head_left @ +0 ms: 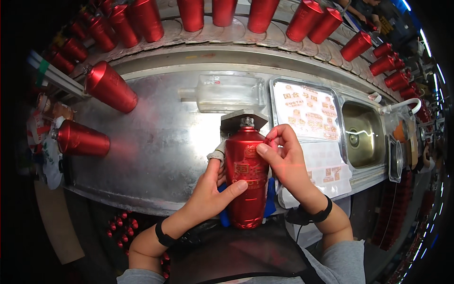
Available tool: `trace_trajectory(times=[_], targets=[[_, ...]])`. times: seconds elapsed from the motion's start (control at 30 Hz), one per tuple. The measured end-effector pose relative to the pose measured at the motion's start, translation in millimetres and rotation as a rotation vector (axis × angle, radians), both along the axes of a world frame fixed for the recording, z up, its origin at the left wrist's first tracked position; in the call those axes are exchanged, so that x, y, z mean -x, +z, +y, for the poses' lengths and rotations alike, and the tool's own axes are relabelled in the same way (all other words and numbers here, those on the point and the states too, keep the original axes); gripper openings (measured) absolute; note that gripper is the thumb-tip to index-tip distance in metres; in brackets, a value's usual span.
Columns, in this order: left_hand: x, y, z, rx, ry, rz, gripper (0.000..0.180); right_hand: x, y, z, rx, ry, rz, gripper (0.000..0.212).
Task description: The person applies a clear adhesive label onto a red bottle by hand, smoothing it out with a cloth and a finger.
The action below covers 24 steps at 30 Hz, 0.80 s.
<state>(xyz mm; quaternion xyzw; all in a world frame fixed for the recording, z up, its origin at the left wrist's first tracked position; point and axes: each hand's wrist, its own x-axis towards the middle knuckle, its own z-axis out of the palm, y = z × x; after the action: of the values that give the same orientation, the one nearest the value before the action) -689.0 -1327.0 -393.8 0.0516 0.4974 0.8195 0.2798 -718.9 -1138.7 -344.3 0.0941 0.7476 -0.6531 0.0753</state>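
Observation:
In front of me a shiny red bottle (247, 189) with gold markings lies with its bare neck pointing away, over something blue (270, 201) at the table's near edge. My left hand (211, 191) grips its left side, thumb on top and fingers curled beneath; a whitish cover (217, 154) is on a fingertip. At the right shoulder of the bottle, my right hand (283, 154) has thumb and fingers pinched together. A small red bit shows at those fingertips, too small to name. A dark metal block (243, 116) sits behind the neck.
Two red bottles (111, 87) (84, 138) stand at the table's left. A clear glass bottle (231, 92) lies at the back. Printed sheets fill a tray (273, 102) on the right, beside a sink (363, 135). More bottles line a conveyor (227, 35) behind.

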Motion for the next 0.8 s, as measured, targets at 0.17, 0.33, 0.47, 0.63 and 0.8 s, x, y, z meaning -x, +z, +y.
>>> trace_trajectory(times=[0.17, 0.33, 0.47, 0.63, 0.8], targets=[[-1, 0, 0, 0.007, 0.000, 0.006, 0.079, -12, 6, 6, 0.019, 0.047, -0.039, 0.042], [0, 5, 0, 0.043, -0.014, -0.009, 0.078, -18, 7, 8, -0.022, 0.094, -0.044, 0.053], [0, 7, 0, 0.030, -0.022, -0.005, 0.081, -20, 7, 8, -0.018, 0.097, -0.023, 0.057], [1, 4, -2, 0.022, -0.034, 0.006, 0.085, -20, 8, 8, -0.036, 0.112, -0.028, 0.058], [1, 3, -2, 0.002, -0.035, 0.010, 0.083, -18, 9, 6, -0.076, 0.111, -0.002, 0.056]])
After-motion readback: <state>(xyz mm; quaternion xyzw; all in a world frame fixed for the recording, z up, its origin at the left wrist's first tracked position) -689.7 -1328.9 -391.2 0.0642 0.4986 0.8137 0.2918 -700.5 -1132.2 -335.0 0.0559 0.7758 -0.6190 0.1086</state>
